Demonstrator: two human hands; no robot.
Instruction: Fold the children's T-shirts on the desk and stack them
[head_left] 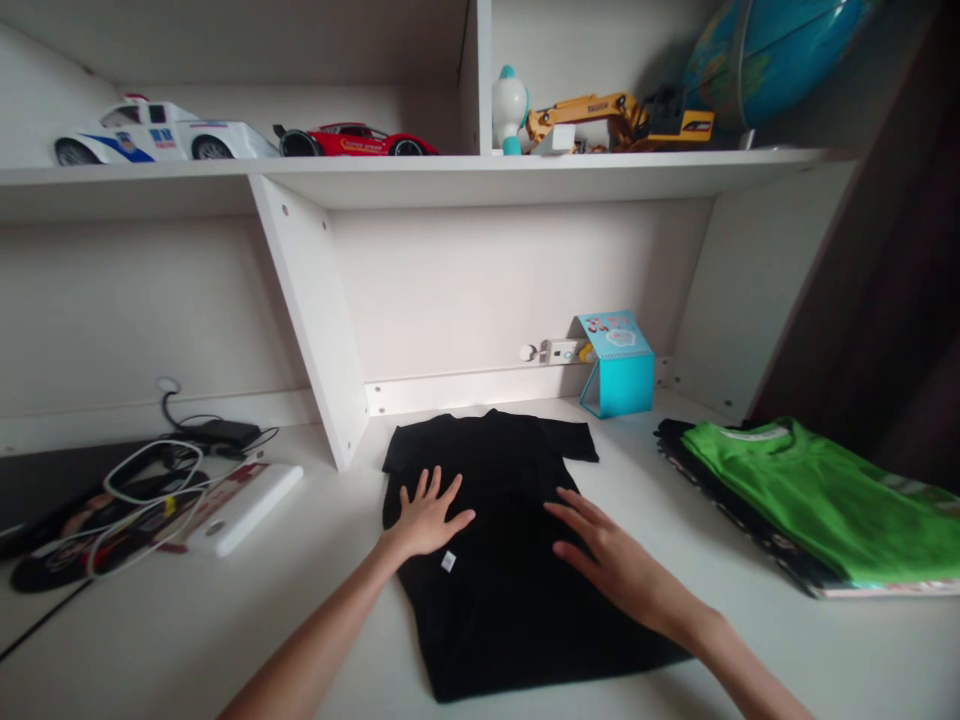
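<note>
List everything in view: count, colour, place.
T-shirt: 1, black, desk centre
Calendar: 1, turquoise, desk back
Socket: 1, white, backboard
Clothes stack: 1, green atop, right
Cables: uncountable, white, black, left
Adapter: 1, black, left
Slim bar: 1, white, left
Other clutter: unclear, mixed, left
Toy police car: 1, white, shelf
Toy sports car: 1, red, shelf
Toy excavator: 1, yellow, shelf
Globe: 1, blue, shelf
Ornament: 1, white, teal, shelf
Desk: 1, white, below
Shelf: 1, white, above
Left grip: 1, bare, on T-shirt
Right grip: 1, bare, over T-shirt
</note>
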